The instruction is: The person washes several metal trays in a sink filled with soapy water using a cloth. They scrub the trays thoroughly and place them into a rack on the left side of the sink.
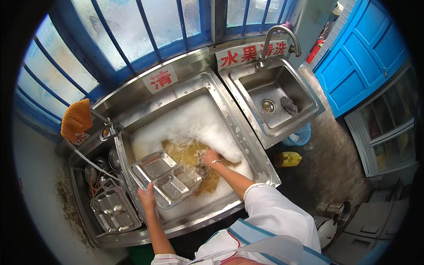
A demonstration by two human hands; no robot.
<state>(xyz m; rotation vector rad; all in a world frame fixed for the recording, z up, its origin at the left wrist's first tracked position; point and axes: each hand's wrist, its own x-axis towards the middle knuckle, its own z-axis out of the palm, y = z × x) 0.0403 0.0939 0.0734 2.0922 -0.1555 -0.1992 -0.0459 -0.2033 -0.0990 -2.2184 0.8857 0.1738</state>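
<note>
My left hand [146, 197] grips the near left edge of a compartmented stainless steel tray [172, 177], which is tilted over the foamy water in the large steel sink [232, 124]. The tray's right end touches the water. My right hand [209, 157], with a bracelet at the wrist, is at the water's surface to the right of the tray, at a patch where yellowish-brown water shows between the suds [198, 116]. Something greyish is at its fingers, too blurred to name, so I cannot tell whether this hand holds it.
At the left, a narrower basin holds stacked compartment trays [116, 210] and metal bowls [114, 158]. An orange cloth [77, 120] hangs over the tap there. A small sink [261, 96] with a steel scourer [289, 106] adjoins on the right; a yellow jug [290, 159] stands on the floor.
</note>
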